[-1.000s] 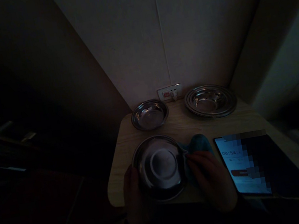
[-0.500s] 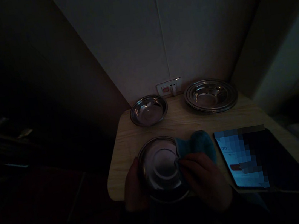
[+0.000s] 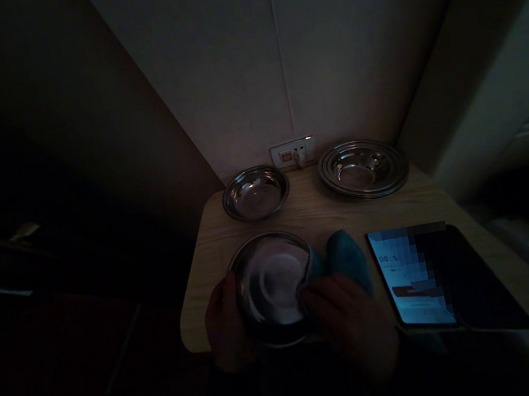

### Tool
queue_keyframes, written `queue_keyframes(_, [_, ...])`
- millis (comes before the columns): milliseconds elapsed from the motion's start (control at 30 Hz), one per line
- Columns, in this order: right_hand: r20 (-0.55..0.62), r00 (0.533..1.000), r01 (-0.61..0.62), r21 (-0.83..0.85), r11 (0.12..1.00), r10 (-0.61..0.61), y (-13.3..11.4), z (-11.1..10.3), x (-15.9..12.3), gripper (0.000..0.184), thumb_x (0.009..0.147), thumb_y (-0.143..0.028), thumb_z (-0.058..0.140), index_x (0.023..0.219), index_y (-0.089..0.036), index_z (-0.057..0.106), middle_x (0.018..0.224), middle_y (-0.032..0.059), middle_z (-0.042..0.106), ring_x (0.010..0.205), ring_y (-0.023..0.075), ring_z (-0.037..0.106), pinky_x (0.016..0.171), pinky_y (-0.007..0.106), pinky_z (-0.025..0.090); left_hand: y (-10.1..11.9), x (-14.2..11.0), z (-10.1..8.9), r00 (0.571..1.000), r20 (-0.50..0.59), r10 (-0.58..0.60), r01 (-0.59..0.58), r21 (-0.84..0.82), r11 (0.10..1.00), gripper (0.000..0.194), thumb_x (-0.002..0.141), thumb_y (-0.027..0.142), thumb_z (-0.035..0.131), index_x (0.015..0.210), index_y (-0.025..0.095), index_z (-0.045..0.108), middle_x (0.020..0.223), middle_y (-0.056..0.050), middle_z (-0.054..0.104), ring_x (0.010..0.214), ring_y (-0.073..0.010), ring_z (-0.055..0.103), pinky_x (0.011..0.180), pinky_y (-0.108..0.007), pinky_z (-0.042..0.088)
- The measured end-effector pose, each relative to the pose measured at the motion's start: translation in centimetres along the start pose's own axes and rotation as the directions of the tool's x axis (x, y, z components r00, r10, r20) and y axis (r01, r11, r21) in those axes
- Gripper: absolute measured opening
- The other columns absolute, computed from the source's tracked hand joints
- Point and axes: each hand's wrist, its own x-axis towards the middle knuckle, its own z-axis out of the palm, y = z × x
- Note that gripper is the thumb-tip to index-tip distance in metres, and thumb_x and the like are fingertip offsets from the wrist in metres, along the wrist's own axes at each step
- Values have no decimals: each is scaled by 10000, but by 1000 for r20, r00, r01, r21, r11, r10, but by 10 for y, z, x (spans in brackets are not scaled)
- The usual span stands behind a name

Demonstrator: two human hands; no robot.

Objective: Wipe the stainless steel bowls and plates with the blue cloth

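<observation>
Two hands on an upturned bowl [image 3: 271, 284]

The steel bowl sits bottom up at the near edge of the table [image 3: 314, 222]; whether it touches the wood cannot be told. At its eight to nine o'clock, the left hand [image 3: 227, 322] is clamped on the rim. At four o'clock, the right hand [image 3: 353, 321] has its fingers closed on a blue cloth [image 3: 348, 258], pressed to the bowl's side at three; part of the cloth bulges beyond the knuckles. From the bowl, a dish [image 3: 257, 196] stands at twelve, stacked plates [image 3: 364, 169] between one and two, and a lit phone [image 3: 410, 282] at three. A socket [image 3: 293, 152] is on the wall [image 3: 235, 81] just past twelve.
</observation>
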Motion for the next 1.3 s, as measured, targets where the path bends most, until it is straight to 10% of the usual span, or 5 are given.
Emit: queue_keyframes(1300, [-78,982,186,191,964,-173,-13,11,35,225,899,-152,419,905,-147,643,801,68,625,731,185,492,647,300,436,20,-25,9,994,-112,3,14,149,989,418,734,493,526,895,135,668,839,-64,692,762,-193,604,662,-283,457])
